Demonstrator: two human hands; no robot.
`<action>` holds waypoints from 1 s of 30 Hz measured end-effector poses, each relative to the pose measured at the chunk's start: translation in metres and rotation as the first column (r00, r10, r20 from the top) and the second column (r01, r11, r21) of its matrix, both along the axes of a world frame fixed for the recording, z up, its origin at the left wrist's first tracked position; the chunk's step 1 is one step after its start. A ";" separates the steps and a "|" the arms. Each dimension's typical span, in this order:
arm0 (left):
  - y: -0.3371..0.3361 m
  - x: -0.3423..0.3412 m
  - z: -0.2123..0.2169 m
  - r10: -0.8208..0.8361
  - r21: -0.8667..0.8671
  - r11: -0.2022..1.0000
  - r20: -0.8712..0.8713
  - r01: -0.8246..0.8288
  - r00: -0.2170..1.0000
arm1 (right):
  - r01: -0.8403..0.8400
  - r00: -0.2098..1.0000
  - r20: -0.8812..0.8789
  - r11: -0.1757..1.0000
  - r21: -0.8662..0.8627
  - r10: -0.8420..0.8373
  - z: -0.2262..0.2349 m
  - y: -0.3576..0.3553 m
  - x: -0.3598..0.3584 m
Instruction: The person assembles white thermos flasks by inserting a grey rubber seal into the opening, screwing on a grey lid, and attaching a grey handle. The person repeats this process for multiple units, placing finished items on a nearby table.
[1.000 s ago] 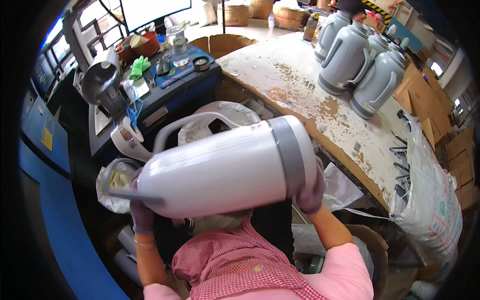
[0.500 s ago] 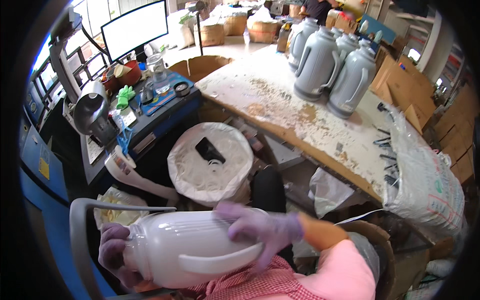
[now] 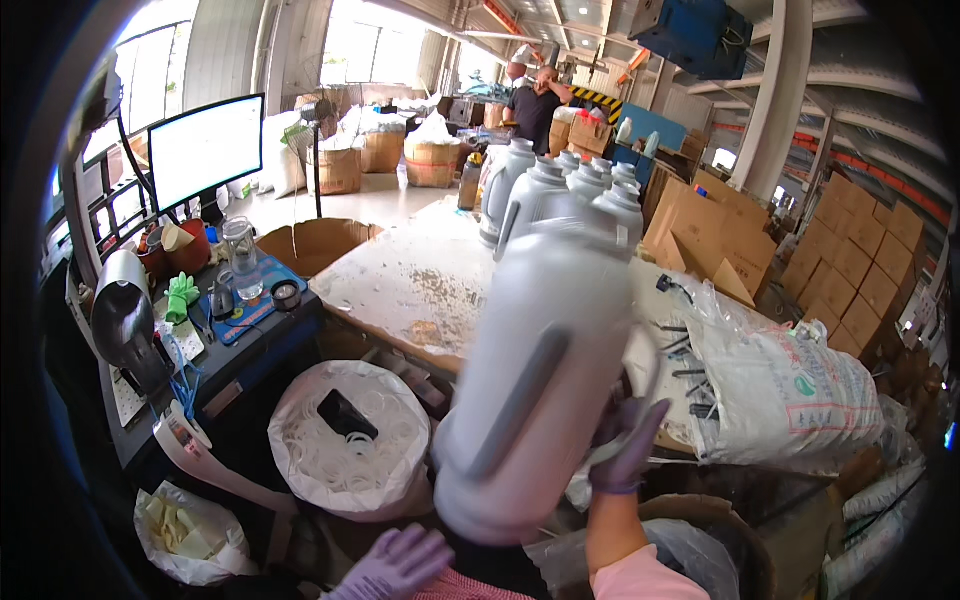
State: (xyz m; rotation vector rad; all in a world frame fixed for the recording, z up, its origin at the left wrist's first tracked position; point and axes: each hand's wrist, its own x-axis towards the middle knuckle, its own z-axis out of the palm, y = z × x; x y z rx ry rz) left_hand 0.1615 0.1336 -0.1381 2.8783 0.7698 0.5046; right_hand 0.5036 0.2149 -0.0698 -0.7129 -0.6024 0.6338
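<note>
A large grey vacuum jug [image 3: 540,380], blurred by motion, is raised in front of me, tilted with its top toward the upper right. My right hand [image 3: 625,445], in a purple glove, grips the handle on its right side; the jug hides some of the fingers. My left hand [image 3: 395,565], also gloved, is low at the front with fingers stretched out, apart from the jug and holding nothing. Behind the raised jug, several similar grey jugs [image 3: 508,192] stand upright on the worn white table [image 3: 385,290].
A white-lined tub [image 3: 290,400] of clear rings holds a black phone-like object [image 3: 345,412]. A bag of pale pieces [image 3: 190,535] sits left. The desk carries a monitor [image 3: 207,150] and glass jar [image 3: 241,260]. A white sack [image 3: 790,390] with black strips covers the table's right end. Another person [image 3: 533,112] stands beyond.
The jug, earlier lying across my lap with both hands on it, is now lifted and more upright. My left hand has come off it; my right has moved to its handle. The view has tipped up.
</note>
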 end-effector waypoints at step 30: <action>-0.355 -0.257 -0.461 0.028 -0.806 -0.269 -0.554 0.527 -0.832 | 0.038 -0.119 0.985 0.992 -0.120 0.124 -0.121 0.108 -0.080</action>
